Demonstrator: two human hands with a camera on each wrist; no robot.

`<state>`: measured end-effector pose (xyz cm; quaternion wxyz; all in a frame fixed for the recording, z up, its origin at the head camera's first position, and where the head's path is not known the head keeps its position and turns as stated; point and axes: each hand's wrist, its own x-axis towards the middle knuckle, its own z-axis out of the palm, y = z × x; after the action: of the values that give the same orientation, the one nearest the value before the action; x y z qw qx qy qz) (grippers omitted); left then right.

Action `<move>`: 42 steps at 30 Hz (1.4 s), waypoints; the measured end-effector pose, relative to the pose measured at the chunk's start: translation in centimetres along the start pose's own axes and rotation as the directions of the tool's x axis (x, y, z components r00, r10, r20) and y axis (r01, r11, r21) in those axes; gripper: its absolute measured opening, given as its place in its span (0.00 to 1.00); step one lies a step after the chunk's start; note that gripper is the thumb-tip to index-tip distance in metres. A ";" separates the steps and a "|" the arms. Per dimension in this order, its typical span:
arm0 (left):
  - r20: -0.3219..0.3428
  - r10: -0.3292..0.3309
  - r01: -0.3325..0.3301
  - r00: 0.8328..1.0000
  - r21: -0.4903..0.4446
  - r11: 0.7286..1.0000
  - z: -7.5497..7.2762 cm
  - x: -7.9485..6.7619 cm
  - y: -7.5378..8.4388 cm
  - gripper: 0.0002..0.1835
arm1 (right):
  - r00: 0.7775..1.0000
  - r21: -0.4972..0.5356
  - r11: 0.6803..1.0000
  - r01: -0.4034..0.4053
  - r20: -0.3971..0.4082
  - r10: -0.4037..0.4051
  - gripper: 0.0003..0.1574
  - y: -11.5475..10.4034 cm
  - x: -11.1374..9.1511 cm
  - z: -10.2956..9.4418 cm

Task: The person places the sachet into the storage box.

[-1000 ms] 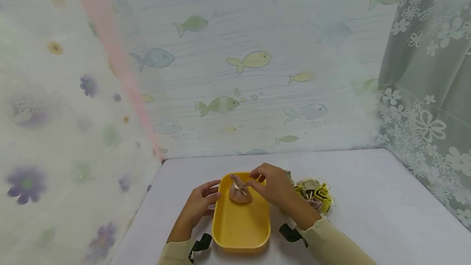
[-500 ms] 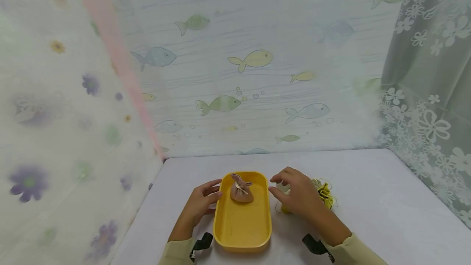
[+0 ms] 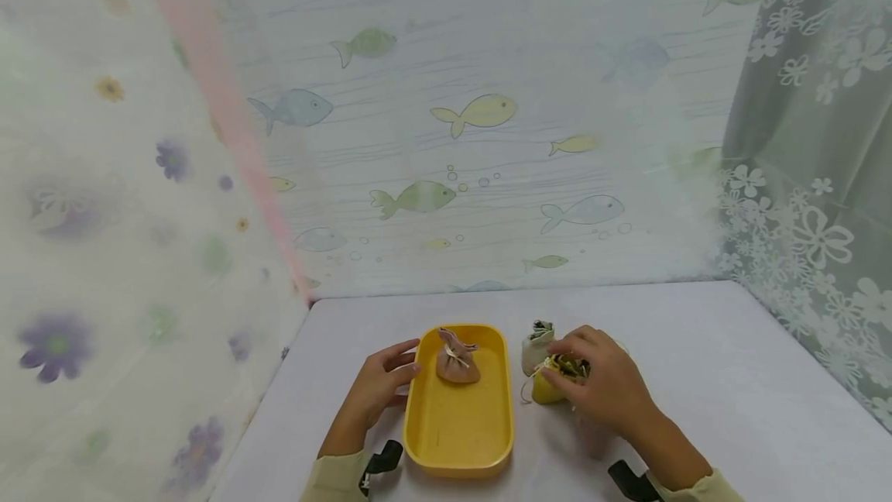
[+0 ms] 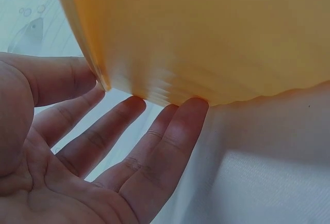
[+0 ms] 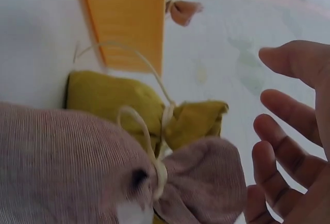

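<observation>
A yellow tray holds one small mauve drawstring pouch at its far end. My left hand touches the tray's left side; in the left wrist view its extended fingers and thumb tip meet the tray's wall and rim. Over a cluster of pouches to the right hovers my right hand, fingers spread and nothing held. Beneath and beside it are a pale pouch, a yellow pouch and a mauve pouch. The right wrist view shows this mauve pouch's tied neck near the fingertips.
A white cloth covers the table. Behind it hangs a fish-print sheet; a flowered sheet stands on the left and a lace curtain on the right. Black camera mounts sit at both wrists.
My right hand has moved right, from beside the mauve pouch in the tray to above the pouches on the table. The left hand stays at the tray's side.
</observation>
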<state>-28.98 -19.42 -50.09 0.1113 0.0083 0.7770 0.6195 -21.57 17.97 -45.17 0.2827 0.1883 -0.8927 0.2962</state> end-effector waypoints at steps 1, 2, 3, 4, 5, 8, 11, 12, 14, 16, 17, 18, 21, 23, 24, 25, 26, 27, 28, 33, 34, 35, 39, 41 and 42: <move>0.003 0.002 -0.002 1.000 -0.002 1.000 0.0 0.0 0.0 0.31 | 1.000 -0.005 1.000 0.004 0.003 -0.004 0.17 0.2 -0.1 -0.2; 0.007 0.005 -0.005 1.000 -0.004 1.000 0.0 0.0 0.0 0.31 | 1.000 -0.007 1.000 0.004 0.013 -0.004 0.18 0.5 -0.1 -0.4; 0.010 0.007 -0.007 1.000 -0.005 1.000 0.0 0.0 0.1 0.31 | 1.000 -0.009 1.000 -0.001 0.026 0.001 0.19 0.7 -0.1 -0.6; 0.012 0.008 -0.007 1.000 -0.006 1.000 0.0 0.1 0.1 0.31 | 0.999 -0.010 1.000 -0.004 0.043 0.005 0.20 0.9 -0.1 -0.8; 0.013 0.008 -0.008 1.000 -0.006 1.000 0.0 0.1 0.1 0.30 | 0.998 -0.015 1.000 -0.004 0.063 0.005 0.21 1.2 -0.1 -1.1; 0.014 0.011 -0.011 1.000 -0.008 1.000 0.0 0.1 0.0 0.30 | 0.991 -0.036 0.999 -0.021 0.134 0.026 0.25 1.9 -0.1 -1.8; 0.010 0.011 -0.011 1.000 -0.007 1.000 0.0 0.1 -0.1 0.30 | 0.979 -0.039 0.999 -0.034 0.198 0.041 0.26 2.4 -0.1 -2.6; 0.009 0.012 -0.012 1.000 -0.007 1.000 -0.1 0.1 -0.1 0.30 | 0.975 -0.037 0.999 -0.039 0.216 0.046 0.27 2.6 0.0 -3.0; 0.008 0.013 -0.013 1.000 -0.007 1.000 -0.1 0.1 -0.1 0.30 | 0.967 -0.019 0.999 -0.043 0.251 0.046 0.26 2.9 0.0 -3.6; 0.009 0.013 -0.013 1.000 -0.009 1.000 0.0 0.1 -0.2 0.30 | 0.956 0.002 0.999 -0.052 0.289 0.050 0.25 3.2 0.1 -4.2; 0.009 0.013 -0.013 1.000 -0.011 1.000 0.0 0.1 -0.2 0.30 | 0.949 0.010 0.998 -0.055 0.311 0.050 0.25 3.4 0.1 -4.5; 0.008 0.012 -0.012 1.000 -0.011 1.000 0.0 0.1 -0.2 0.30 | 0.941 0.017 0.998 -0.060 0.334 0.050 0.25 3.6 0.1 -4.7; 0.007 0.017 -0.017 1.000 -0.004 1.000 0.1 0.0 0.0 0.31 | 0.916 0.047 0.996 -0.081 0.397 0.056 0.28 4.3 0.1 -5.2; 0.003 0.015 -0.015 1.000 -0.002 1.000 0.2 -0.1 0.1 0.30 | 0.899 0.070 0.993 -0.095 0.434 0.056 0.30 4.7 0.0 -5.3; 0.002 0.015 -0.015 1.000 -0.002 1.000 0.2 -0.1 0.1 0.30 | 0.891 0.079 0.992 -0.102 0.450 0.056 0.30 4.9 0.0 -5.3; 0.003 0.016 -0.016 1.000 -0.002 1.000 0.2 -0.2 0.1 0.30 | 0.883 0.085 0.990 -0.111 0.465 0.059 0.31 5.0 0.0 -5.3; 0.004 0.016 -0.016 1.000 -0.004 1.000 0.1 -0.1 0.1 0.30 | 0.876 0.091 0.989 -0.119 0.479 0.062 0.31 5.1 -0.1 -5.3; 0.007 0.018 -0.018 1.000 -0.004 1.000 0.1 -0.1 0.1 0.30 | 0.869 0.087 0.988 -0.124 0.491 0.066 0.32 5.2 -0.1 -5.3; 0.005 0.013 -0.013 1.000 -0.010 1.000 0.1 -0.1 0.0 0.30 | 0.860 0.086 0.987 -0.134 0.506 0.073 0.32 5.2 -0.1 -5.2; 0.016 0.022 -0.021 1.000 -0.014 1.000 0.0 0.1 -0.1 0.30 | 0.824 0.039 0.986 -0.162 0.554 0.114 0.31 5.0 -0.1 -4.8; 0.016 0.021 -0.021 1.000 -0.015 1.000 0.0 0.1 -0.2 0.30 | 0.820 0.035 0.986 -0.166 0.560 0.118 0.30 5.0 -0.1 -4.7; 0.018 0.022 -0.021 1.000 -0.016 1.000 0.0 0.1 -0.2 0.30 | 0.819 0.030 0.986 -0.163 0.562 0.118 0.28 4.9 -0.1 -4.7; 0.012 0.015 -0.015 1.000 -0.011 1.000 -0.1 0.1 -0.2 0.30 | 0.820 0.047 0.989 -0.141 0.565 0.090 0.21 4.9 -0.1 -4.5; 0.009 0.012 -0.012 1.000 -0.009 1.000 -0.1 0.0 -0.2 0.31 | 0.823 0.057 0.990 -0.129 0.563 0.075 0.17 4.9 0.0 -4.5; 0.006 0.010 -0.010 1.000 -0.008 1.000 -0.1 0.0 -0.1 0.31 | 0.823 0.062 0.990 -0.124 0.564 0.068 0.15 4.9 0.0 -4.4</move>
<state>-29.00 -19.53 -50.20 0.1105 0.0137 0.7742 0.6231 -22.30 24.49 -44.29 -0.0160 0.2348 -0.9294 0.2843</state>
